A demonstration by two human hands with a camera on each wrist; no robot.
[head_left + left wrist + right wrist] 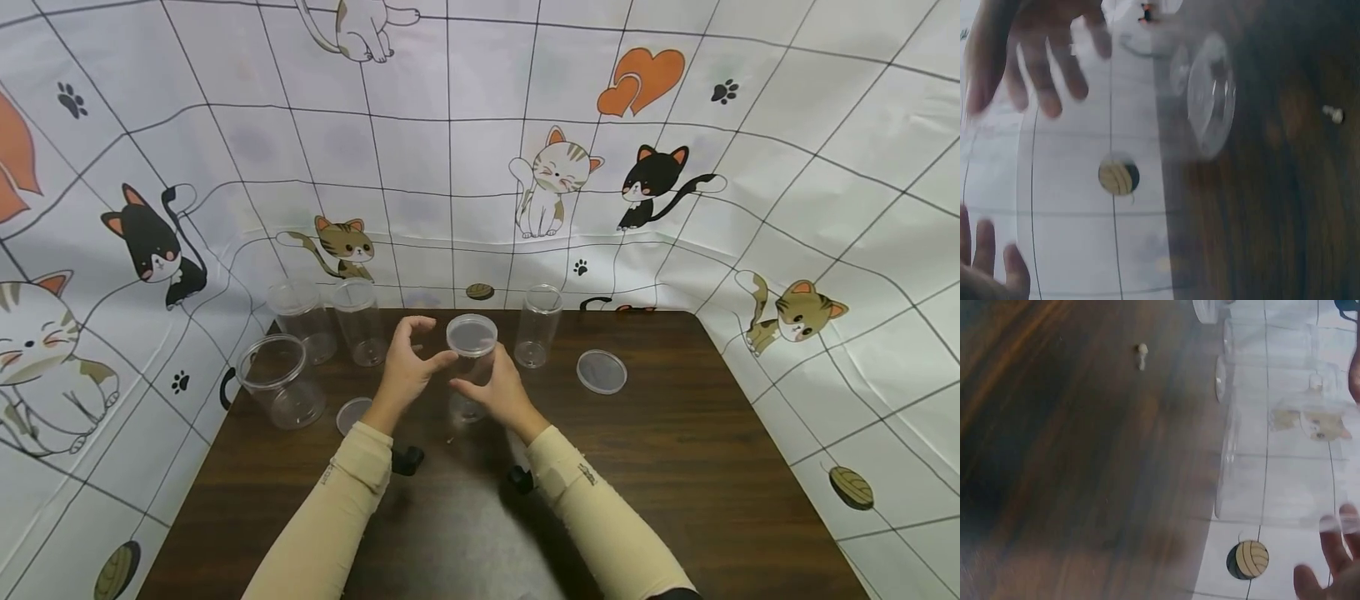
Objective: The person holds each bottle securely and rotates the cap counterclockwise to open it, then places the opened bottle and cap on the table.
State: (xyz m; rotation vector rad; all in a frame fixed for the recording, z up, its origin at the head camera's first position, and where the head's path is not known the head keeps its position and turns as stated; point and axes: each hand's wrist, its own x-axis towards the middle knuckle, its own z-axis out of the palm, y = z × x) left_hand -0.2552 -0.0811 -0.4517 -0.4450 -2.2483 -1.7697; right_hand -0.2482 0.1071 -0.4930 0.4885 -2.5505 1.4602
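Note:
A clear plastic jar [470,375] stands upright between the hands, with a translucent lid [472,334] over its mouth. My right hand [504,392] grips the jar from the right, thumb in front and fingers round the far side. On the left, my left hand [408,364] is raised beside the jar, thumb and fingers spread apart, with a gap to the lid. The right wrist view shows the jar's see-through wall [1285,475] close to the right fingertips [1330,525]. Whether its base touches the table I cannot tell.
Left of the hands stand a wide open jar [281,383], another wide jar [303,321] and a slim jar [362,323]. Another slim jar [538,327] stands behind the right hand. Loose lids lie at right [602,372] and by the left wrist [352,414]. A cat-print curtain [480,150] borders the table [675,467].

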